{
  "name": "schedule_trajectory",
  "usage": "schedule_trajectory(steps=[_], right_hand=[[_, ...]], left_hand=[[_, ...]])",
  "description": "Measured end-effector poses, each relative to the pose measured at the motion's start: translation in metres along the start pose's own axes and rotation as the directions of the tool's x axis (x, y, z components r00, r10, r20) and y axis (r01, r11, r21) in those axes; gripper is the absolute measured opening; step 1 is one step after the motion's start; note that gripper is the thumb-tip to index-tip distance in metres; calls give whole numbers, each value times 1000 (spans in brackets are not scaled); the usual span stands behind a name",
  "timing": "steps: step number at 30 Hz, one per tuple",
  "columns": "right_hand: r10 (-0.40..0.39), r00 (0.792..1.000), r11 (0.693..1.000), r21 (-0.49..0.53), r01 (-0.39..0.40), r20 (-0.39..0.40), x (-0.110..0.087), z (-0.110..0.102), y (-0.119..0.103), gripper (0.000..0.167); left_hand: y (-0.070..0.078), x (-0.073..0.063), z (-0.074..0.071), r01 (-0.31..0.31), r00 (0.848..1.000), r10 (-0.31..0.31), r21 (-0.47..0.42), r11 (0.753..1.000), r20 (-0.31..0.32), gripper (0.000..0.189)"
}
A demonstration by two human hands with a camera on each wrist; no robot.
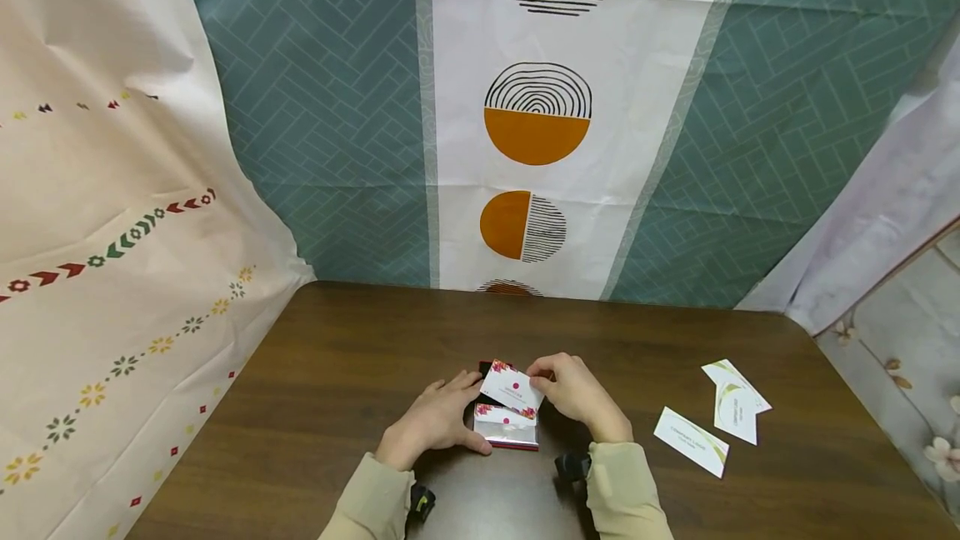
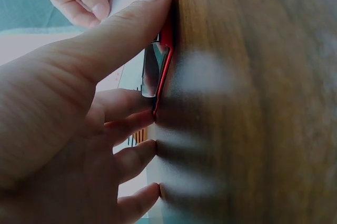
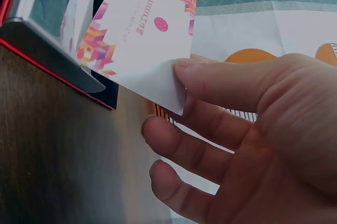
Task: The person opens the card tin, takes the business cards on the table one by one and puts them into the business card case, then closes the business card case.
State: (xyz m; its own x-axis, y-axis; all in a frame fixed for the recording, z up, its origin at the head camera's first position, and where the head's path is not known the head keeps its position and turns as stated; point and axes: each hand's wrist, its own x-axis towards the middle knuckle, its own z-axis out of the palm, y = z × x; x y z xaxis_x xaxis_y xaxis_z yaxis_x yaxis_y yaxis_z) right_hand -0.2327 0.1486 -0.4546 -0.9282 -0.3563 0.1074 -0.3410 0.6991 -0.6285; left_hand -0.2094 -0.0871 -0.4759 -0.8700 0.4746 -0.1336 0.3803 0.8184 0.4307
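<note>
Card [image 1: 512,388] is slanting over the case [image 1: 504,435] at the frame's lower centre; the right hand [image 1: 576,394] is pinching the card's edge (lightly seems best, avoiding creases) while the spread left hand [image 1: 437,418] is bracing the case.

On the pink-dot card [image 3: 147,40], at 6 o'clock in the head view, a row of X letters comes before "工作室"; the small line beside it is too blurry. At 4 o'clock, the flat white card [image 1: 692,442] seems to say "COMPANY LOGO", with tiny fuzzy words under it.
</note>
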Motion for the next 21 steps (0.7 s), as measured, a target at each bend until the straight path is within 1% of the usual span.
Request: schedule_trajectory(steps=[7, 14, 21], right_hand=[[-8, 1000, 1000, -10, 8, 23, 0, 1, 1, 12], [9, 999, 1000, -17, -8, 53, 1, 3, -3, 11], [12, 996, 1000, -29, -9, 90, 1, 7, -6, 10]], left_hand=[[0, 0, -1, -1, 1000, 1, -6, 1000, -1, 98], [0, 0, -1, 3, 1000, -3, 3, 1000, 1, 100], [1, -1, -2, 5, 1000, -5, -22, 1000, 1, 100]])
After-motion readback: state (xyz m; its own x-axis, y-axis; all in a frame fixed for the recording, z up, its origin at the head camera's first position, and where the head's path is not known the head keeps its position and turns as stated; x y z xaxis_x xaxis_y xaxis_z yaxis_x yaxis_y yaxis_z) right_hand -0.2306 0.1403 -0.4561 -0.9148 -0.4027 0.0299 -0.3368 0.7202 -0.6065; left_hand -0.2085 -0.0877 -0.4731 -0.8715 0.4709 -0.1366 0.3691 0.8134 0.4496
